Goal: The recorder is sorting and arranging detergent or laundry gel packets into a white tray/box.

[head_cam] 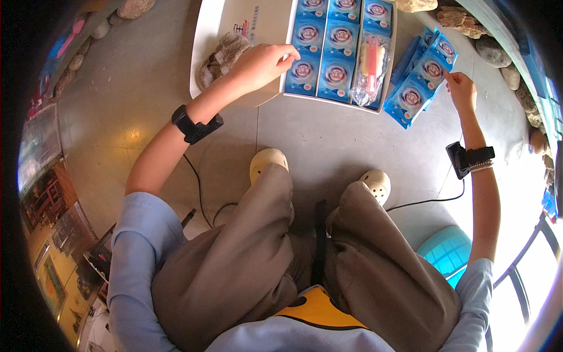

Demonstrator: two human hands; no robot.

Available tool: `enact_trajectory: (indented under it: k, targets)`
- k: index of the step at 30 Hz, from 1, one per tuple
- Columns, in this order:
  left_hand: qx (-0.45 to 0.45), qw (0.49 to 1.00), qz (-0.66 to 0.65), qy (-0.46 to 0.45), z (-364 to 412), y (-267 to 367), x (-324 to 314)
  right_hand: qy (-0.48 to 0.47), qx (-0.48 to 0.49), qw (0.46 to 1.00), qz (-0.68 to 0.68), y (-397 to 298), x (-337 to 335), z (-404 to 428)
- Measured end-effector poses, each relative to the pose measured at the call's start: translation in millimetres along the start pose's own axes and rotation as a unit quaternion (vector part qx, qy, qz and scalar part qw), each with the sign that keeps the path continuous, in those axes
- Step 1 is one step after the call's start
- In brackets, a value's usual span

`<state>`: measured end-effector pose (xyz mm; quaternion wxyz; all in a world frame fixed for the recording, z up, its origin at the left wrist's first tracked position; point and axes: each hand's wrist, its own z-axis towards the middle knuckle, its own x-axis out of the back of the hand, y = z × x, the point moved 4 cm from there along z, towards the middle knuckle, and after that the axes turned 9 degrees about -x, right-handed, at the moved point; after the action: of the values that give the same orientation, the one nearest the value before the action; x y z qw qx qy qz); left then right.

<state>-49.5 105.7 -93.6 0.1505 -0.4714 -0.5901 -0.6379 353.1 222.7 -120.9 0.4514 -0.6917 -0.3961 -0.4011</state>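
My left hand (266, 66), fingers loosely curled and nothing visible in it, hovers over the left edge of an open white cardboard box (376, 109). Thumb and index finger are slightly apart beside the nearest blue sachets (303, 70). Three columns of the box hold blue printed sachets. Over the right column lies a clear plastic bag with a pink-handled brush (372, 66) and a pale sponge-like piece. To the right, my right hand (462, 92) pinches the edge of a strip of joined blue sachets (411, 97). More blue sachets lie under that strip on the floor.
A brown-and-white checked towel (226, 53) rests on the box's opened lid (264, 26). Stones (492, 53) line the right side. A turquoise plastic object (446, 251) stands by my right leg. Black cables (195, 176) cross the grey floor (308, 132) near my clogs (269, 160).
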Motion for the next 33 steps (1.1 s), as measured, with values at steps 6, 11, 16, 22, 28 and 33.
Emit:
enact_trajectory:
  k: [6, 11, 16, 22, 28, 33]
  targets:
    - [-0.003, 1.0, 0.0, -0.005, -2.7, 4.5, 1.9, 0.028, 0.006, 0.998, 0.061, -7.3, 8.8, -5.5]
    - [-0.026, 0.999, 0.023, -0.008, -6.4, 9.7, -3.8, 0.051, 0.043, 0.994, 0.093, -33.9, 18.9, -23.7]
    - [-0.063, 0.997, 0.017, -0.028, -5.1, 24.2, -19.9, 0.058, 0.099, 0.985, 0.132, -69.6, 31.7, -50.5]
    - [-0.022, 0.994, -0.107, -0.019, 8.5, 46.1, -8.8, -0.001, 0.212, 0.957, 0.199, -112.9, 40.6, -91.7]
    - [-0.12, 0.951, -0.263, 0.104, 22.4, 63.1, -5.0, 0.015, 0.284, 0.934, 0.217, -139.4, 44.2, -113.2]
    - [-0.101, 0.918, -0.372, 0.09, 27.3, 71.7, 14.4, -0.018, 0.362, 0.907, 0.215, -164.5, 56.3, -141.5]
